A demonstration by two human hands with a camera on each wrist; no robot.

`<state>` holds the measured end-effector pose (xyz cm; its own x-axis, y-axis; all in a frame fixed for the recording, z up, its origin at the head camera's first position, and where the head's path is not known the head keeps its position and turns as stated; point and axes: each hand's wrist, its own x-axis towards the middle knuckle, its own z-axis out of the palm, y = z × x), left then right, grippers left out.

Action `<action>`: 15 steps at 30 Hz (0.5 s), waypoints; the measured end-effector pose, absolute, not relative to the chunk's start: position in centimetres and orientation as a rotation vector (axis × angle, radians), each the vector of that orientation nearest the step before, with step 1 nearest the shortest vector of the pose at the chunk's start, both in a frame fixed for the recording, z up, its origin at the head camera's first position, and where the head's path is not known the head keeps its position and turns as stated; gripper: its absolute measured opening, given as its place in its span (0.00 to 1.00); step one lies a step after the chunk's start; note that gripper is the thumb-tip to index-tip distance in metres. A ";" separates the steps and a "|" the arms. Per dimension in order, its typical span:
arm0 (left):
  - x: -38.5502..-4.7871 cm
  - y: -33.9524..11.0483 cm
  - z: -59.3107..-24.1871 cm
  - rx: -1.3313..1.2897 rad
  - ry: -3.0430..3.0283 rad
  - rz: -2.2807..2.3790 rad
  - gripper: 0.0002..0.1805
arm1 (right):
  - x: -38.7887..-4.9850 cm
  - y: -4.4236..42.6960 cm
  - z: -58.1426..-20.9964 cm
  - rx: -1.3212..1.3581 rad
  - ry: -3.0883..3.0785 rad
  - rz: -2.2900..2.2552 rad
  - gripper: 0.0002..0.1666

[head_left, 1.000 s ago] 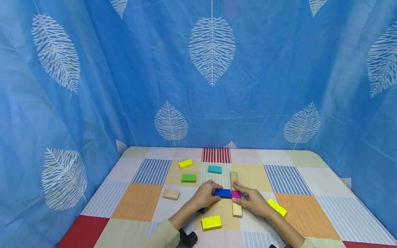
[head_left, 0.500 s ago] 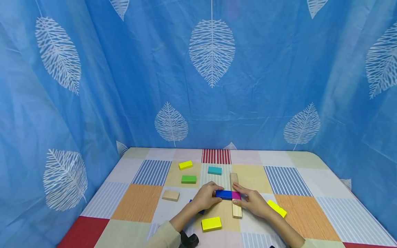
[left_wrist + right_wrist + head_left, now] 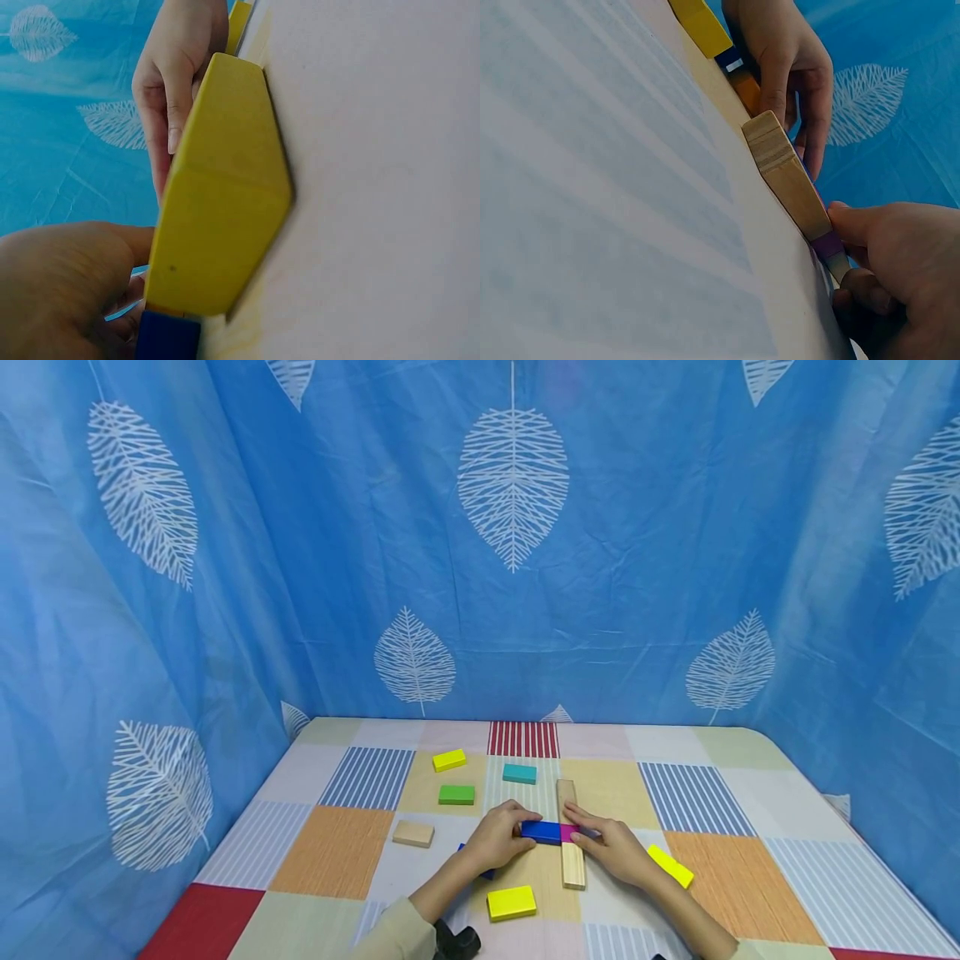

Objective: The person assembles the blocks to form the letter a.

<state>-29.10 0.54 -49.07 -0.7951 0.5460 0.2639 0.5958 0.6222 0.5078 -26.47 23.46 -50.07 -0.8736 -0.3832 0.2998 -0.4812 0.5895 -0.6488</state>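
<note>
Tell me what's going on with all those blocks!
A person is lining up blocks on a patchwork-patterned table. The left hand pinches a blue block, and the right hand holds a pink block. No gap shows between those two. Plain wood shows on the pink one's near and far sides. A green block and a teal block lie farther back, untouched.
</note>
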 end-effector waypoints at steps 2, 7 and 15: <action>-29.1 0.5 -49.0 -0.974 -2.750 -0.906 0.19 | -26.5 23.5 -50.1 0.729 -2.687 1.162 0.26; -29.1 0.5 -49.1 -0.977 -2.743 -0.905 0.19 | -26.5 23.5 -50.0 0.728 -2.688 1.181 0.26; -29.1 0.4 -49.1 -0.992 -2.728 -0.939 0.20 | -26.5 23.5 -50.0 0.735 -2.679 1.194 0.26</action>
<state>-29.11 0.43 -49.13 -0.7850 0.5524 0.2805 0.6080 0.6000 0.5199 -26.46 23.53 -50.02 -0.8754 -0.3826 0.2954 -0.4754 0.5717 -0.6687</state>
